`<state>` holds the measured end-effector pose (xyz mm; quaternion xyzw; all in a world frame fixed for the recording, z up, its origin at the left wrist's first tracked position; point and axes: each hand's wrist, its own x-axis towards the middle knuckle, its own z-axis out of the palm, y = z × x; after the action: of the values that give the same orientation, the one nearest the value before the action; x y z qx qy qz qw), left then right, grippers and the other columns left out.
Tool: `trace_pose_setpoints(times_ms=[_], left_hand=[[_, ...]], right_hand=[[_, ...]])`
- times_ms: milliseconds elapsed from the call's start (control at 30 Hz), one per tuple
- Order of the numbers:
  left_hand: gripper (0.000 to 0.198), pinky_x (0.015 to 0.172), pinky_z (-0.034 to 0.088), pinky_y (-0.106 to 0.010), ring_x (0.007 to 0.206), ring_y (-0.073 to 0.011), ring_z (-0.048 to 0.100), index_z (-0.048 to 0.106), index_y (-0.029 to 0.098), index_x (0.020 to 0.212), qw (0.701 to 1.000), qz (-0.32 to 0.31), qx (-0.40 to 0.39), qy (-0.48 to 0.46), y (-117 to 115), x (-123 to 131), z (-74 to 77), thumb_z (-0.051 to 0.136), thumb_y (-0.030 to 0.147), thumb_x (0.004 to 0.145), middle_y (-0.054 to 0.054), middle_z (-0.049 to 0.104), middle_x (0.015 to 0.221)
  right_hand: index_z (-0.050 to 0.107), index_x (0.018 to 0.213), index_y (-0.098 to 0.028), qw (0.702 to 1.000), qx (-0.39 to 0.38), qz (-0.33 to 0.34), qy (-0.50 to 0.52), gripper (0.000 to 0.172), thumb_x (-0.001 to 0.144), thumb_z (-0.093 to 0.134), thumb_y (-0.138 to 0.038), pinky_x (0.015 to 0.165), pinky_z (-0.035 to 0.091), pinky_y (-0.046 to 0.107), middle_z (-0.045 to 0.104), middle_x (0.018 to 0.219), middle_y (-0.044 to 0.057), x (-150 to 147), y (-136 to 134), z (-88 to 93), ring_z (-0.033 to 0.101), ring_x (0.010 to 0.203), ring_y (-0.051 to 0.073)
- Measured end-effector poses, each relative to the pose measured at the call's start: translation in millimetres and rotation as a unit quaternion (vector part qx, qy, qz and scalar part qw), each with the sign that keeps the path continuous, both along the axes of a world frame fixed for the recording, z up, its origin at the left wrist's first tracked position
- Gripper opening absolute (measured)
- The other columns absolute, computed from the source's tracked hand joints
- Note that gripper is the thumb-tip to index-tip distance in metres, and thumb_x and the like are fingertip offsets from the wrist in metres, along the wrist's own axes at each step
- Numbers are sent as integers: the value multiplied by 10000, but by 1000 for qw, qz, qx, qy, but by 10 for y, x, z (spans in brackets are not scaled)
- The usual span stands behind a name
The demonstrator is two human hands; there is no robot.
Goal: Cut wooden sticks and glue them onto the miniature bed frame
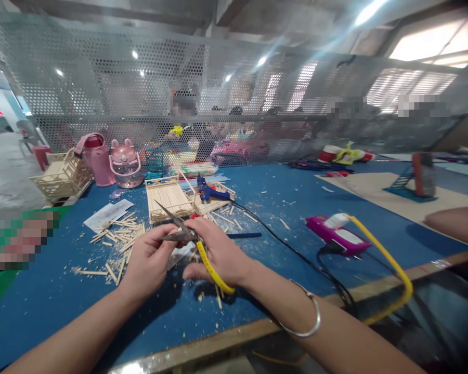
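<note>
My right hand [218,249] is closed around scissors [203,258] with a yellow handle. Their dark metal blades stand apart and point left. The fingers of my left hand [150,254] are pinched together right by the lower blade; whatever they hold is hidden. Many short wooden sticks [127,231] and wood crumbs lie scattered beyond my left hand. Just past the blade tips sits a small framed piece made of wooden sticks [169,200]. A blue glue gun [212,191] rests at its right, its black cable trailing to the right.
A purple power strip [337,236] with a yellow cord stands on the blue table [281,259] at right. Pink bottle [97,161], pink jug [127,166] and a wooden-stick model [60,176] stand back left. A perforated metal screen [140,88] closes the back. Another person's arm [456,223] reaches in at right.
</note>
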<state>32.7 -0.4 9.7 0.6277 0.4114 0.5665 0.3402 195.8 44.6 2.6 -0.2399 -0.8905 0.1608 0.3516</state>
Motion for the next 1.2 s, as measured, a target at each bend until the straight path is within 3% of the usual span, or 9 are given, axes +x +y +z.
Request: trace_pose_setpoints(times_ms=[367, 600, 867, 1200], left_hand=[[192, 633, 475, -230, 642, -140, 591, 675, 144, 751, 998, 21, -15, -54, -42, 60, 5, 560, 291, 797, -23, 653, 668], [202, 638, 464, -224, 649, -136, 573, 649, 149, 736, 997, -16, -7, -69, -75, 59, -16, 541, 299, 817, -19, 625, 660], [181, 602, 451, -195, 631, -120, 580, 622, 168, 724, 998, 35, 52, 23, -95, 47, 2, 498, 230, 840, -4, 639, 653], [194, 584, 464, -198, 617, -126, 601, 646, 149, 765, 999, 36, 39, 7, -109, 56, 7, 504, 258, 838, -19, 658, 656]], right_hand=[[530, 1039, -184, 999, -5, 39, 33, 705, 616, 524, -747, 761, 432, 323, 577, 921, 57, -11, -11, -18, 526, 827, 188], [497, 1063, -191, 998, 31, 30, 41, 730, 601, 537, -754, 716, 432, 316, 556, 870, 43, -27, -20, -27, 497, 776, 180], [485, 1074, -166, 998, 48, -1, 27, 755, 585, 584, -733, 727, 429, 333, 550, 904, 65, -14, -42, 27, 496, 797, 192], [552, 1014, -152, 999, 13, 31, 38, 684, 668, 483, -738, 719, 446, 302, 590, 860, 63, -6, -38, 24, 536, 776, 174]])
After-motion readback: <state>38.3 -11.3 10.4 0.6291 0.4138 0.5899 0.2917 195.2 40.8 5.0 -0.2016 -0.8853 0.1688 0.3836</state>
